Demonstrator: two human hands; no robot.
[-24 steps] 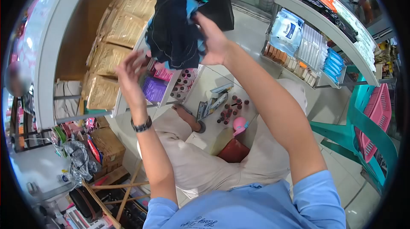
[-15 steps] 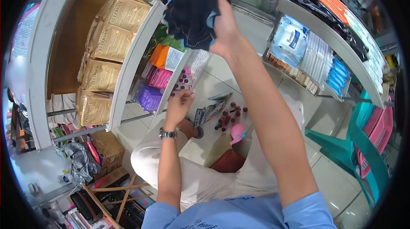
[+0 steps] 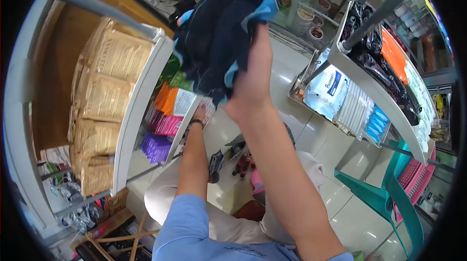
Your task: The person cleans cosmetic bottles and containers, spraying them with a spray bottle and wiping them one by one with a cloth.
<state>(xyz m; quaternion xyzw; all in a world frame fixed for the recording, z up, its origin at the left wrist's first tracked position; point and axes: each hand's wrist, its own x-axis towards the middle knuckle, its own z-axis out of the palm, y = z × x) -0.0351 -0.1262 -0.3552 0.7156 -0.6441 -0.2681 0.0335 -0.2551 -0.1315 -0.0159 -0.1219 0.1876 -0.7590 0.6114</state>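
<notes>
A dark navy cloth with light blue edges hangs bunched up at the top centre. My right hand grips it from its right side, fingers partly hidden by the fabric. Lower down, my left hand reaches to the edge of the low shelf, beside small dark-capped bottles; its fingers are small and mostly hidden. Orange and white packets, pink packets and purple packets lie on this shelf, left of my left hand.
Gold packs fill the left rack. Blue wipes and black packs sit on the right rack. A green plastic chair stands at the lower right. Red bottles and a pink object are on the floor between my legs.
My left hand has left the cloth's side and moved down, then forward to the low shelf. My right hand still holds the cloth, which appears larger. The view has shifted.
</notes>
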